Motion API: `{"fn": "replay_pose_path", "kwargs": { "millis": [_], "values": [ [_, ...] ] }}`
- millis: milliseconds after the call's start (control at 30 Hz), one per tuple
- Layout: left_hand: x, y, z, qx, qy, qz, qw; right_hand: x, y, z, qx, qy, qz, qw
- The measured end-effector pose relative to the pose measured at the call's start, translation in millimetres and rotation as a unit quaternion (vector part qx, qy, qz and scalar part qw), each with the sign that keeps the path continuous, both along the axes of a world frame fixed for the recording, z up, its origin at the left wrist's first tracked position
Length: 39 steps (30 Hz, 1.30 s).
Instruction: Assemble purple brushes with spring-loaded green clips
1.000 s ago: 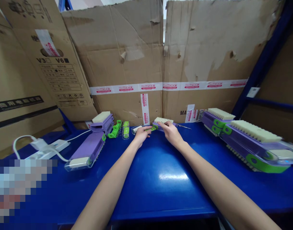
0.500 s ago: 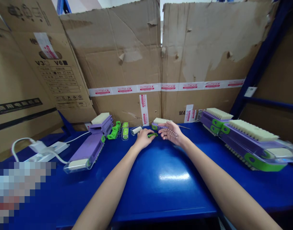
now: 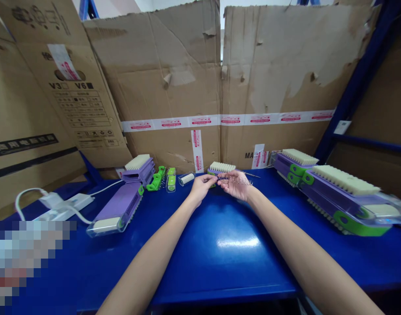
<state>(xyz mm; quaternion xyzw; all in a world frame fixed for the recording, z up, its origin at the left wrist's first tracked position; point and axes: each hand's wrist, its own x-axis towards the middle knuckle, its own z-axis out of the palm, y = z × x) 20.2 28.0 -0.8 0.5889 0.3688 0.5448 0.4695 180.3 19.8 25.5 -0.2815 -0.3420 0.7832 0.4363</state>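
Observation:
My right hand [image 3: 235, 186] is palm up, its fingers curled around a strip of looped metal wire [image 3: 244, 180]. From the left, my left hand [image 3: 202, 187] meets it with thumb and fingers pinched at the strip's near end. A small bit of green [image 3: 212, 186] shows just under the left fingertips; whether it is held cannot be made out. Right behind both hands lies a purple brush unit [image 3: 222, 166] with cream bristles. A thin metal rod [image 3: 252, 175] sticks out beyond the right hand.
On the blue table [image 3: 200, 253], a clear-cased white roller [image 3: 186, 179], green-and-clear pieces [image 3: 171, 180] and a green toothed part [image 3: 156, 179] lie to the left. Purple brush assemblies [image 3: 116, 201] flank both sides. A white power strip [image 3: 67, 208] sits far left. Cardboard [image 3: 167, 87] walls the back.
My left hand has moved slightly right and up, its fingertips now at the wire strip. My right hand has lowered a little and turned the strip more level.

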Motion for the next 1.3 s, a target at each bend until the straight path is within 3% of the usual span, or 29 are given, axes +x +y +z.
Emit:
{"fn": "replay_pose_path", "kwargs": {
  "millis": [133,233,367,533,1033,1200,1300],
  "values": [
    [-4.7,2.8,1.7,-0.025,-0.025,0.038,0.999,-5.2,0.6,-8.3,0.018,-0.039,-0.065,0.997],
    [-7.9,5.4,3.3,-0.004,0.003,0.071,0.997,-11.0,-3.3,-12.5,0.044,-0.068,-0.054,0.995],
    [-9.4,4.4,4.6,0.115,0.133,0.102,0.979,-19.4,-7.5,-13.2,0.098,-0.060,-0.022,0.993],
    [-6.1,-1.9,5.1,0.204,0.215,0.116,0.948,-21.0,-3.1,-13.9,0.058,-0.083,-0.117,0.988],
    [-2.6,-0.5,1.2,0.063,0.102,0.012,0.993,-13.6,-0.3,-14.4,0.083,-0.022,-0.143,0.986],
    [-7.2,3.3,-0.7,0.056,0.113,0.020,0.992,-14.3,0.1,-15.2,0.081,-0.066,-0.159,0.982],
    [-9.6,4.1,1.3,0.053,0.110,0.028,0.992,-15.8,-0.9,-15.2,0.128,-0.102,-0.158,0.974]
  ]
}}
